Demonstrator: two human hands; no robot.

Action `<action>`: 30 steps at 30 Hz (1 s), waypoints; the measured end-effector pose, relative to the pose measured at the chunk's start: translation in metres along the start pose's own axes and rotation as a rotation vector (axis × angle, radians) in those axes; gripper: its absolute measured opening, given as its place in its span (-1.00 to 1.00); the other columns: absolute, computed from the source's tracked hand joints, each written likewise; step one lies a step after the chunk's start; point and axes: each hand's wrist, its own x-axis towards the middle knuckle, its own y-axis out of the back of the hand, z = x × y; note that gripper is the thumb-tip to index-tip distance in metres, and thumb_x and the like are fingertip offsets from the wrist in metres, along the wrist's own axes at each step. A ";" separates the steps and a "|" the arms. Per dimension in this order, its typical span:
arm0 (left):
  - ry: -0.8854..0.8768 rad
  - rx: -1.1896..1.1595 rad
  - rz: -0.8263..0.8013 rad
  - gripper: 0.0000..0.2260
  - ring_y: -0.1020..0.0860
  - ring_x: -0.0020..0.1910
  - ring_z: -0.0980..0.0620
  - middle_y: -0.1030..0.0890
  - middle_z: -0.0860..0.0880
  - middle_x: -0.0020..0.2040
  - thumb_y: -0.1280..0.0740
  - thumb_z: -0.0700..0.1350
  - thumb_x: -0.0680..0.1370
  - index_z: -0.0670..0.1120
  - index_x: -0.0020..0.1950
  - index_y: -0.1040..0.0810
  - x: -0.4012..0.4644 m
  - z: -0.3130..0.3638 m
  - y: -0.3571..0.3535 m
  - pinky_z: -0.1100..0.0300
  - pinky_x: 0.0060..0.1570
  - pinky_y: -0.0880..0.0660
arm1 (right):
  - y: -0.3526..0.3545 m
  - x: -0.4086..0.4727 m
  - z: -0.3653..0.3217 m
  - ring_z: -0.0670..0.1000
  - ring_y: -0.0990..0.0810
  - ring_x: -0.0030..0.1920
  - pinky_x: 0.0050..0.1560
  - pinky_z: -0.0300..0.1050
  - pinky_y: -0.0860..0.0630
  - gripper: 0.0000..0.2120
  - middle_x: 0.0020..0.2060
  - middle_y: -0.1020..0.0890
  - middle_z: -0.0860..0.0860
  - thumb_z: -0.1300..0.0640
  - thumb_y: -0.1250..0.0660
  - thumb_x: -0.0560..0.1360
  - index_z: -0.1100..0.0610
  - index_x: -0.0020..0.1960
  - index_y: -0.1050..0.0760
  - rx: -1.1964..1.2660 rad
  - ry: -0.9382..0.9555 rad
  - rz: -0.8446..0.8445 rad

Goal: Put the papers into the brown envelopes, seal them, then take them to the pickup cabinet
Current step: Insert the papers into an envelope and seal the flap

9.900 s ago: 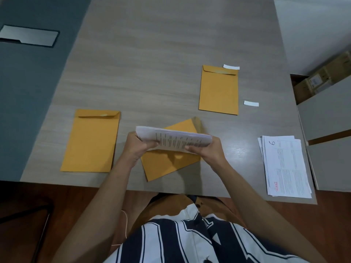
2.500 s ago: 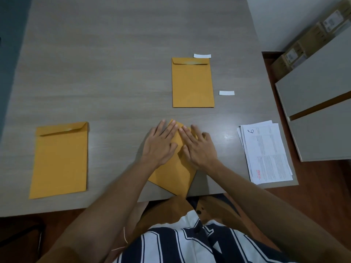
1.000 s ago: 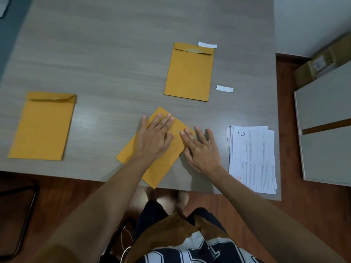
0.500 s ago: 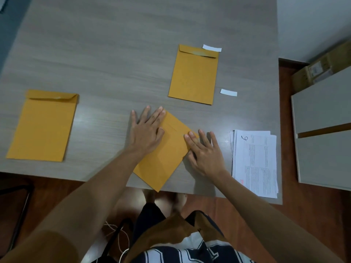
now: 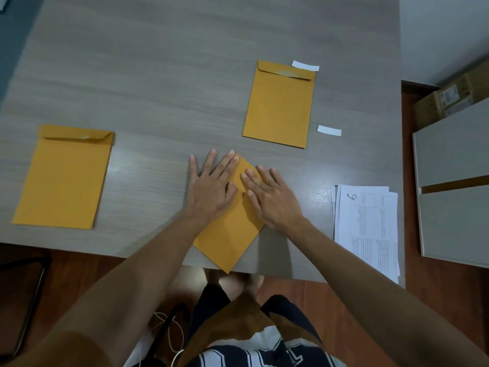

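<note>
Pressing flat-palmed, the left hand (image 5: 211, 190) and right hand (image 5: 272, 198) (neither grip closed on anything) pin the envelope (image 5: 230, 234) overhanging the tabletop (image 5: 158, 75) edge, where uneven pressure could leave the flap half-stuck.

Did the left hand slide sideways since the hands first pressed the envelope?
Yes. The left hand slid leftward; its outer fingers now lie on the table, off the middle envelope.

Bare forearms, no sleeves — a navy-and-white striped top (image 5: 264, 356) over brown and dark shorts (image 5: 238, 313).
</note>
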 end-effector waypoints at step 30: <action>0.010 0.127 -0.064 -0.66 -0.45 0.17 -0.16 -0.59 -0.10 0.16 -0.35 -0.01 0.47 -0.14 0.19 -0.59 0.020 0.021 0.048 -0.04 0.13 -0.37 | 0.038 -0.051 0.000 0.18 -0.61 0.06 0.03 0.04 -0.55 -0.78 -0.06 -0.68 0.15 0.05 -0.44 0.45 0.13 0.04 -0.64 0.092 -0.416 0.084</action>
